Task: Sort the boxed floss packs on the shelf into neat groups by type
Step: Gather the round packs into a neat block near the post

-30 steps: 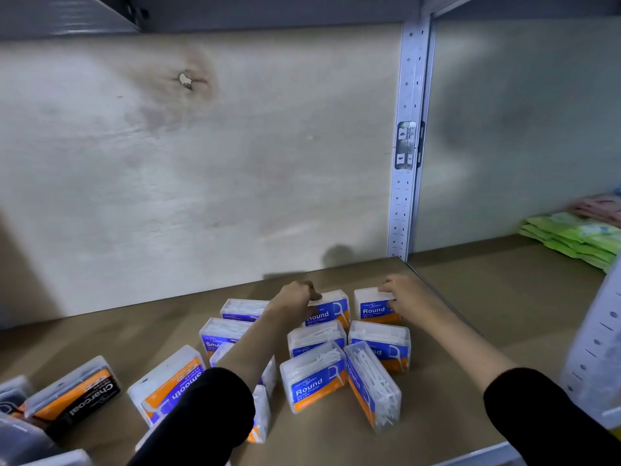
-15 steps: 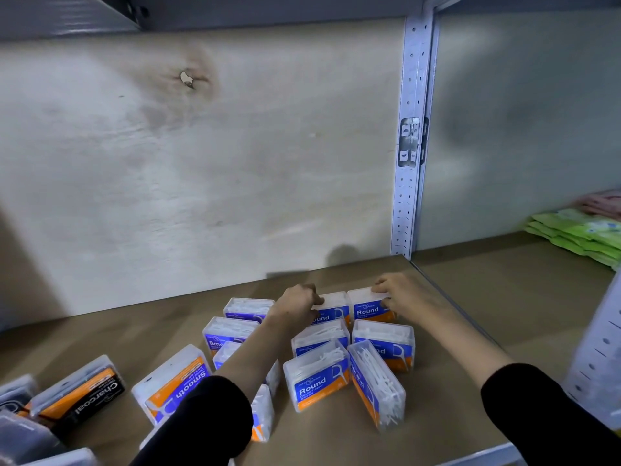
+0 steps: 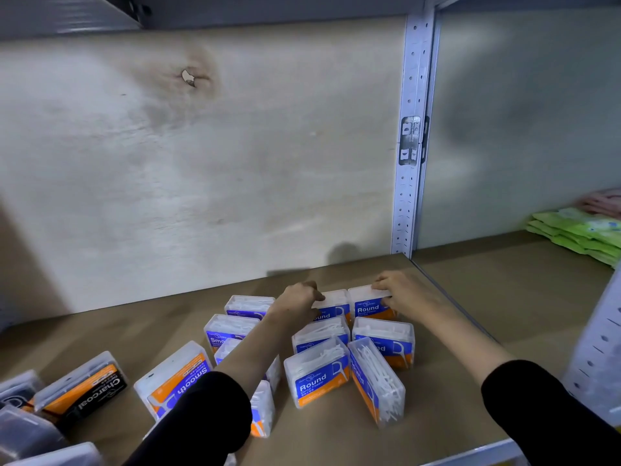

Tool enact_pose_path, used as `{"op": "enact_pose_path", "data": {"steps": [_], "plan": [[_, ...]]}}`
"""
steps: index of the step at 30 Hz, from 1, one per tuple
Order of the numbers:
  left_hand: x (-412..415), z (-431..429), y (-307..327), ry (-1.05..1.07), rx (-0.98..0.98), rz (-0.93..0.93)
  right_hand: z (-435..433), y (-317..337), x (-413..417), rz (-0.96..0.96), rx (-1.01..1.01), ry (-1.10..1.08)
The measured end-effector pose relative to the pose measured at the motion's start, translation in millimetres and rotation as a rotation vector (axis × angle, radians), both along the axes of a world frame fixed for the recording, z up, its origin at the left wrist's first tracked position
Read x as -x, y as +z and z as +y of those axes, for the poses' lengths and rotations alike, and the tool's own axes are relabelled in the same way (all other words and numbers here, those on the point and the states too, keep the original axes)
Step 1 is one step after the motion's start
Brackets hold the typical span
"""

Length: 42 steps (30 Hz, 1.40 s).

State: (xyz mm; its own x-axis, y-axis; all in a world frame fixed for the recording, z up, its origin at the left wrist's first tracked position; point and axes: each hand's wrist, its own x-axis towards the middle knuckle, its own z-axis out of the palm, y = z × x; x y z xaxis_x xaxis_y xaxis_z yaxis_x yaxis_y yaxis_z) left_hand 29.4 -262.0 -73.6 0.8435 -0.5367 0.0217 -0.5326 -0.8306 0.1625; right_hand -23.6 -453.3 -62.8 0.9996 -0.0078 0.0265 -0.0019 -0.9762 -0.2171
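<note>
Clear floss boxes with blue and orange labels stand on the brown shelf board [image 3: 437, 334]. My left hand [image 3: 297, 299] grips the back-row "Round" box [image 3: 332, 306]. My right hand [image 3: 400, 290] grips the "Round" box [image 3: 368, 302] beside it, and the two boxes touch. In front of them stand more "Round" boxes [image 3: 317, 373], one [image 3: 376, 380] turned sideways. "Smooth" boxes [image 3: 228, 329] sit to the left, one [image 3: 178, 378] lying tilted. Black and orange "Charcoal" boxes [image 3: 80, 390] lie at the far left.
A perforated metal upright [image 3: 411, 136] divides this bay from the right one, where green packets [image 3: 578, 232] are stacked. A plywood back panel [image 3: 201, 163] closes the rear. The shelf's front edge [image 3: 477, 452] runs along the bottom right.
Both hands have pushed the two back-row "Round" boxes together; the gap between them has closed. The other boxes have not moved.
</note>
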Motion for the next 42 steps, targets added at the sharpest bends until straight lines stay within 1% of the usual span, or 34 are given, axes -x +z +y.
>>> {"op": "enact_pose_path", "data": {"steps": [8, 13, 16, 18, 22, 27, 32, 36, 42], "plan": [[5.8, 11.1, 12.0, -0.077, 0.007, 0.007, 0.5, 14.3, 14.8, 0.001, -0.073, 0.028], [20.2, 23.7, 20.3, -0.212, -0.021, 0.079, -1.8, 20.4, 35.1, 0.096, -0.141, 0.095], [29.1, 31.6, 19.1, -0.253, -0.037, 0.102, 3.1, 15.9, 46.3, 0.182, -0.085, 0.119], [32.5, 35.7, 17.6, -0.258, -0.035, 0.098, 6.8, 12.6, 52.3, 0.197, -0.027, 0.113], [36.7, 39.2, 13.2, -0.265, -0.067, 0.073, 11.3, 6.7, 63.1, 0.153, 0.083, 0.122], [44.2, 37.8, 7.8, -0.253, -0.121, 0.004, 3.0, -1.7, 71.2, 0.096, 0.124, 0.085], [49.4, 33.7, 3.3, -0.211, -0.113, -0.063, 0.4, -11.7, 73.5, 0.031, 0.133, 0.048], [48.3, 28.5, 1.7, -0.198, -0.087, -0.095, 1.5, -17.6, 67.5, -0.029, 0.095, 0.002], [38.4, 21.0, 2.2, -0.196, -0.072, -0.088, 1.4, -18.7, 52.2, -0.041, 0.061, -0.014]]}}
